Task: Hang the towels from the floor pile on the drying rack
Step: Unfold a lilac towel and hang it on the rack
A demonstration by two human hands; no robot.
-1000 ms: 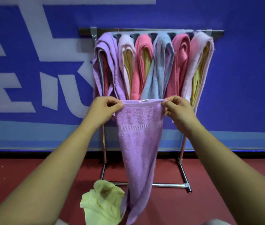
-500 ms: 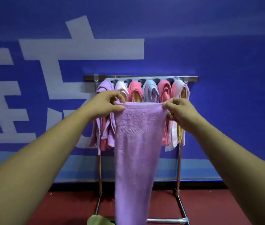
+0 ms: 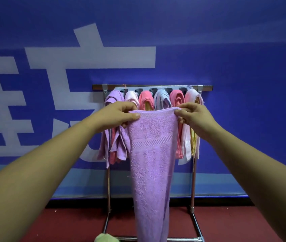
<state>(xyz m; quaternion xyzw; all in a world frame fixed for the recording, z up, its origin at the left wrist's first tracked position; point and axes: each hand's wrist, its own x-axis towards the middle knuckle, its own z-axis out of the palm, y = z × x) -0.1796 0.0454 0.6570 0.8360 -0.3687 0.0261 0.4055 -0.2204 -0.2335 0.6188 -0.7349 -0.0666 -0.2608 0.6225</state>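
- Presently, your left hand (image 3: 119, 116) and right hand (image 3: 194, 117) each pinch a top corner of the lilac towel (image 3: 152, 154), thumb in front and fingers curled behind. Both grips are closed on the cloth.
- Position: the towel is held in the air in front of the drying rack (image 3: 152, 87) and is not yet on it. Its hem runs 9 to 3 o'clock between your hands. Its long axis drops to 6 o'clock, the tail narrowing toward the floor (image 3: 243, 224).
- Governing relation: the rack's top bar lies at 12 o'clock from the hem, just above and beyond it. Both hands appear about equally near, and neither leads.
- Occupancy: six hung towels (image 3: 145, 102) fill the bar from 9 to 3 o'clock: lilac, pale pink, coral, blue, pink, and pale pink over yellow. No free slot is plain from here. In my judgement the hem must go up and over toward 12 o'clock.
- Materials: the towel is looped terry, soft and limp, with a woven diagonal band across its upper part. The rack is bright metal tube with a grey slotted holder.
- Remainder: a yellow-green cloth (image 3: 106, 238) shows at 6 o'clock on the floor, cut off by the frame edge.
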